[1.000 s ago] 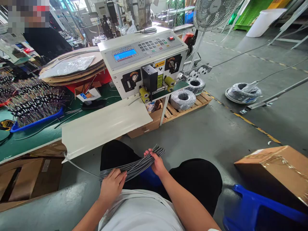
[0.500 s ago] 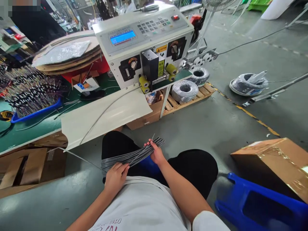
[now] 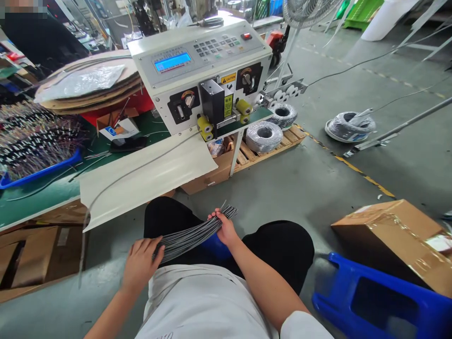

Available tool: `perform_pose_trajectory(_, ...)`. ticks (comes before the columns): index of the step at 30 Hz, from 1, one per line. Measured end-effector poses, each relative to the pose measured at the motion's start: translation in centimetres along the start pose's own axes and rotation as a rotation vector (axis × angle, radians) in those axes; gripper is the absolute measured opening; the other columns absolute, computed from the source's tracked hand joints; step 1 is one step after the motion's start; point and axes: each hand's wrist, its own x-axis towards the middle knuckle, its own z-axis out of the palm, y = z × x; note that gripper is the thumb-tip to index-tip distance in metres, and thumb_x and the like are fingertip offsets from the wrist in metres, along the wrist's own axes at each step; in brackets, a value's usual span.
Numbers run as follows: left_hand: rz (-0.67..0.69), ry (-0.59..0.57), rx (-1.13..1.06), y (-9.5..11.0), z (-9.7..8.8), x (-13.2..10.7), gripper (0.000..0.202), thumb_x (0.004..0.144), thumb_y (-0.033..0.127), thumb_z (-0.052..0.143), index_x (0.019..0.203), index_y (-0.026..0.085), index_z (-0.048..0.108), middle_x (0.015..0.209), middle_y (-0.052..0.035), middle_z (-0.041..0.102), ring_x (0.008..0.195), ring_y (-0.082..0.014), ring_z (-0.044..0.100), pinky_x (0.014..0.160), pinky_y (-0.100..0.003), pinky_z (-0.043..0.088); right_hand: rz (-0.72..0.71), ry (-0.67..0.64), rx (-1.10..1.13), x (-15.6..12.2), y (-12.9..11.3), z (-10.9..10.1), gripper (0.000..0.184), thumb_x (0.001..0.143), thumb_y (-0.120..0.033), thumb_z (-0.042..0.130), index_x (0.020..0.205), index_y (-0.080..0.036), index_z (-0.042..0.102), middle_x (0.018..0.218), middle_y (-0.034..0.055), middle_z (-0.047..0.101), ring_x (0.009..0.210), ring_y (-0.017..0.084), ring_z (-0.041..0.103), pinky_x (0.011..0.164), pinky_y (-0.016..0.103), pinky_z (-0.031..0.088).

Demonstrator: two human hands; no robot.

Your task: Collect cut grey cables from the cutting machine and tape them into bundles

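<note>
A bundle of thin grey cables lies across my lap, slanting up to the right. My right hand is closed around it near its right end, where one cable tip sticks up above the rest. At the other end, my left hand has its fingers curled over the bundle, hiding that end. A single grey cable comes out of the yellow rollers of the wire-cutting machine. It runs along the cream chute and hangs blurred over the chute's left end.
Cable coils rest on a wooden pallet beside the machine. Blue stool and cardboard box stand to my right. On the green bench are a blue tray of wires and stacked round boards. A person stands at far upper left.
My left hand has slid left along the bundle to its end. The single cable, which stretched from the chute toward my lap, now droops down from the chute's edge. The view has shifted slightly.
</note>
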Motion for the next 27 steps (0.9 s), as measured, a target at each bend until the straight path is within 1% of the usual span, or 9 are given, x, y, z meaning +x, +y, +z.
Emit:
perform_pose_trajectory(3,-0.138,0.013,-0.105,-2.1,1.1,-1.0,0.032,0.095,0.036,0.046,0.119,0.022,0.061,0.109,-0.0088,0.064,0.102,-0.0257,0.055,0.094,-0.045,0.045,0.014,-0.029,0.024,-0.2,-0.1,0.3,0.02,0.073,-0.024,0.079,0.089,-0.025,0.068,0.076,-0.0034,0.068,0.082,0.019,0.068,0.087,0.039,0.053)
perform_pose_trajectory(6,-0.222,0.042,-0.148,-2.5,2.5,-1.6,0.031,0.095,0.035,0.044,0.118,0.021,0.059,0.111,-0.0103,0.061,0.106,-0.0266,0.054,0.095,-0.047,0.046,0.017,-0.06,0.038,-0.3,-0.2,0.5,0.019,0.073,-0.023,0.079,0.088,-0.026,0.067,0.073,-0.0047,0.066,0.082,0.019,0.068,0.09,0.041,0.053)
perform_pose_trajectory(8,-0.218,0.059,-0.13,-2.0,2.9,-1.4,0.03,0.093,0.032,0.045,0.116,0.02,0.061,0.112,-0.0115,0.06,0.108,-0.0276,0.053,0.096,-0.048,0.046,0.017,-0.075,0.047,-0.3,-0.2,0.5,0.018,0.073,-0.023,0.079,0.085,-0.026,0.067,0.071,-0.0048,0.065,0.088,0.02,0.068,0.094,0.042,0.051)
perform_pose_trajectory(11,-0.134,0.082,-0.096,-1.1,2.7,-0.3,0.03,0.09,0.025,0.047,0.115,0.02,0.063,0.114,-0.0118,0.06,0.108,-0.0273,0.054,0.096,-0.046,0.046,0.008,-0.065,0.044,-0.2,-0.1,0.3,0.018,0.072,-0.022,0.08,0.084,-0.024,0.067,0.073,-0.0027,0.067,0.107,0.024,0.067,0.1,0.044,0.049)
perform_pose_trajectory(13,-0.038,0.106,-0.075,-0.3,2.0,0.8,0.032,0.088,0.022,0.049,0.116,0.022,0.064,0.112,-0.0106,0.063,0.106,-0.0262,0.056,0.096,-0.045,0.046,-0.003,-0.04,0.029,-0.2,0.0,0.1,0.019,0.071,-0.022,0.081,0.085,-0.024,0.068,0.081,-0.0006,0.071,0.112,0.025,0.065,0.101,0.045,0.049)
perform_pose_trajectory(15,0.077,0.15,-0.054,0.5,0.9,2.2,0.032,0.086,0.019,0.051,0.115,0.024,0.066,0.108,-0.0091,0.065,0.104,-0.025,0.058,0.096,-0.043,0.046,-0.007,-0.018,0.013,-0.3,0.1,0.1,0.021,0.07,-0.022,0.081,0.086,-0.024,0.068,0.088,0.0,0.073,0.106,0.023,0.067,0.1,0.045,0.049)
perform_pose_trajectory(19,0.236,0.318,-0.026,1.9,-2.2,6.5,0.035,0.083,0.017,0.056,0.114,0.029,0.067,0.105,-0.006,0.067,0.104,-0.0237,0.059,0.101,-0.043,0.043,-0.005,-0.036,-0.015,-0.3,0.2,0.1,0.021,0.071,-0.023,0.08,0.088,-0.027,0.068,0.08,-0.0039,0.069,0.09,0.019,0.068,0.098,0.043,0.051)
perform_pose_trajectory(22,0.175,0.413,0.012,2.3,-5.0,10.4,0.037,0.086,0.025,0.058,0.122,0.027,0.063,0.114,-0.0088,0.064,0.112,-0.0276,0.055,0.103,-0.046,0.041,-0.017,-0.047,-0.028,-0.3,0.2,0.1,0.018,0.073,-0.024,0.079,0.087,-0.027,0.068,0.074,-0.0049,0.066,0.084,0.018,0.066,0.094,0.042,0.052)
perform_pose_trajectory(27,-0.008,0.392,0.059,2.2,-8.0,15.4,0.062,0.091,0.049,0.053,0.143,0.019,0.044,0.141,-0.0176,0.046,0.133,-0.0376,0.038,0.109,-0.054,0.032,-0.025,-0.059,-0.034,-0.3,0.2,-0.1,0.016,0.074,-0.024,0.078,0.085,-0.027,0.068,0.071,-0.0045,0.064,0.08,0.018,0.065,0.092,0.042,0.052)
